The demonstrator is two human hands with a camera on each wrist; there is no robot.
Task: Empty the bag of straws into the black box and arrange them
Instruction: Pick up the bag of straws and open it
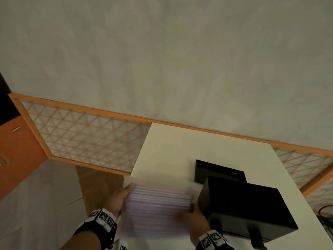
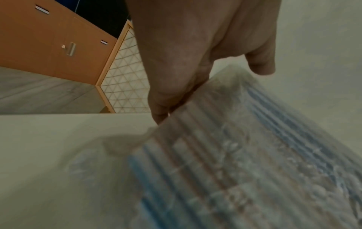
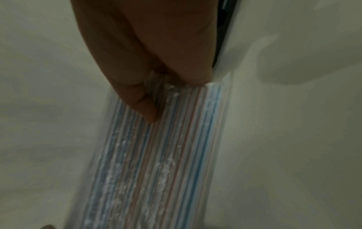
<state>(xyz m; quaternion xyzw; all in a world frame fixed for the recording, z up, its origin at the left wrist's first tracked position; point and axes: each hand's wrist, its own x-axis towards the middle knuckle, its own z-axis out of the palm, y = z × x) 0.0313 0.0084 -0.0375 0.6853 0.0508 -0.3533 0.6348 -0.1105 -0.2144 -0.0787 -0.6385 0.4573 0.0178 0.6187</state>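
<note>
Crosswise above the worktop (image 1: 171,141), the bag of straws (image 1: 158,201) runs left to right, left hand (image 1: 118,199) and right hand (image 1: 194,216) pinching its ends, with the black box (image 1: 246,208) just beside the right hand.

The room is dim, with a flat, warm, greyish cast and no glare. The bag of straws (image 1: 158,210) is smeared by motion blur in all three views, its stripes running together. Both hands (image 1: 117,199) (image 1: 194,219) are soft-edged. The black box (image 1: 248,210) throws a faint shadow on the worktop (image 1: 180,150). In the head view, straight lines bow towards the edges.
</note>
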